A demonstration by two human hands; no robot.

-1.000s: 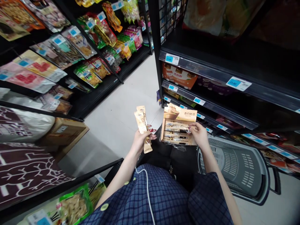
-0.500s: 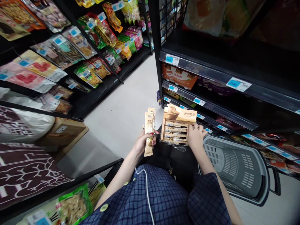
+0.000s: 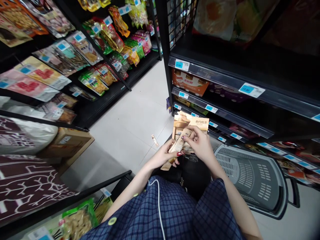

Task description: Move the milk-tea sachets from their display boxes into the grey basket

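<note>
Hands at work on stick packets in a shop aisle. The left hand (image 3: 163, 156) has its fingers closed around the lower part of several tan, stick-shaped packets (image 3: 178, 146), their number unclear; the fingers of the right hand (image 3: 200, 143) are pinched on the upper end. The open tan cardboard box with a printed upright flap (image 3: 203, 123) stands directly behind, partly covered by the hands. The step in hand appears to be gathering or aligning the packets; the next move calls for a steady hold that lets none slip. A single pale stick packet (image 3: 155, 140) lies on the light grey tiled floor (image 3: 140, 110), which offers open room to the left. The black shelf unit with clear edge strips (image 3: 220, 79) limits reach beyond the box; the grey plastic shopping basket (image 3: 252, 180) bounds the right.
</note>
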